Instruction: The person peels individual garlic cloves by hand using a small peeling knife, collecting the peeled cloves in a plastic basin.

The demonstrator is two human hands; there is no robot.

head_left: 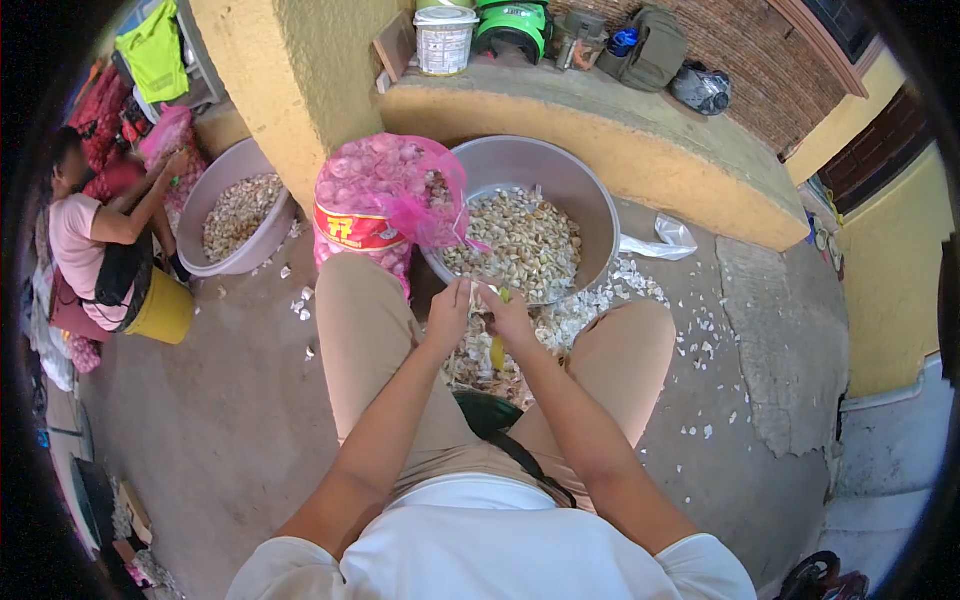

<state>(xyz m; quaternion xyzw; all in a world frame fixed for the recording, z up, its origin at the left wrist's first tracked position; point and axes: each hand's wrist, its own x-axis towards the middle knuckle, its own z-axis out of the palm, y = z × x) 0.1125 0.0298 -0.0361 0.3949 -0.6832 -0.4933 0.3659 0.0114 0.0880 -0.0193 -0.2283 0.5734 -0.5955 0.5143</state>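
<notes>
My left hand point(449, 314) is closed, its fingertips pinching a small whitish piece of garlic point(479, 291) that is mostly hidden. Right against it, my right hand point(510, 318) is also closed, with a yellow-handled tool point(497, 353) sticking out below the fingers; its working end cannot be made out. Both hands meet between my knees, just in front of a large grey tub point(600, 205) of loose garlic cloves point(525, 240). Beside the tub stands a pink mesh sack point(370, 180) full of garlic bulbs, with a red label. Garlic skins point(560, 335) lie beneath my hands.
On the left a person in a pink shirt point(82, 240) sits on a yellow bucket point(165, 312) by another tub point(275, 240) of cloves. A yellow pillar point(290, 70) and a ledge point(600, 150) stand ahead. A plastic bag point(668, 240) lies right of my tub.
</notes>
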